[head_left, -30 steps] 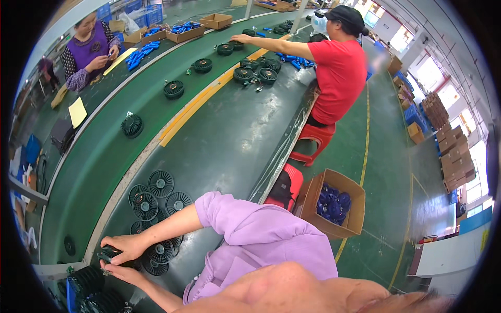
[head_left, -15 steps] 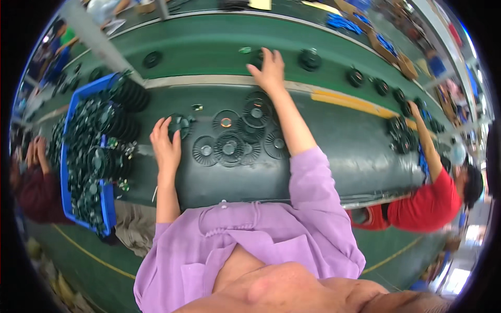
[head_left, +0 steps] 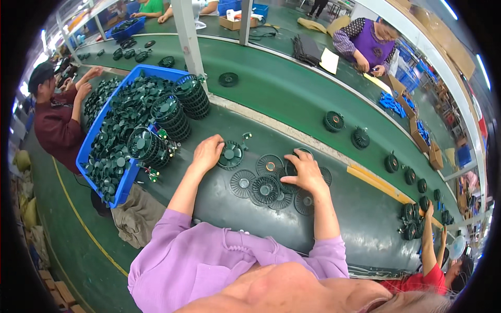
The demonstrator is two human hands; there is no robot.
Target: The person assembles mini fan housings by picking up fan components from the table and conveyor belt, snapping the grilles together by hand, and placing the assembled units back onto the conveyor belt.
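My left hand (head_left: 208, 153) curls its fingers and thumb round the edge of a dark green fan housing (head_left: 231, 155) lying on the dark work surface. Blades show inside this housing, and a small circuit board (head_left: 247, 136) lies just beyond it. My right hand (head_left: 307, 173) hovers with spread, bent fingers over the far right of a group of round black fan grilles; part of one grille shows past its fingertips. Several grilles (head_left: 264, 189) overlap between and below my hands. One grille (head_left: 270, 166) has a copper-coloured ring at its centre.
A blue bin (head_left: 82, 154) heaped with dark green fan blades stands left, beside stacked round housings (head_left: 171, 117). Across the far side runs a green conveyor belt (head_left: 284, 96) carrying fan units (head_left: 334, 121). A yellow strip (head_left: 380, 184) edges it. Co-workers sit left, right and opposite.
My right hand has come back from the belt to the grilles, leaving a fan unit on the belt. My left hand stays at the fan housing. The view has turned.
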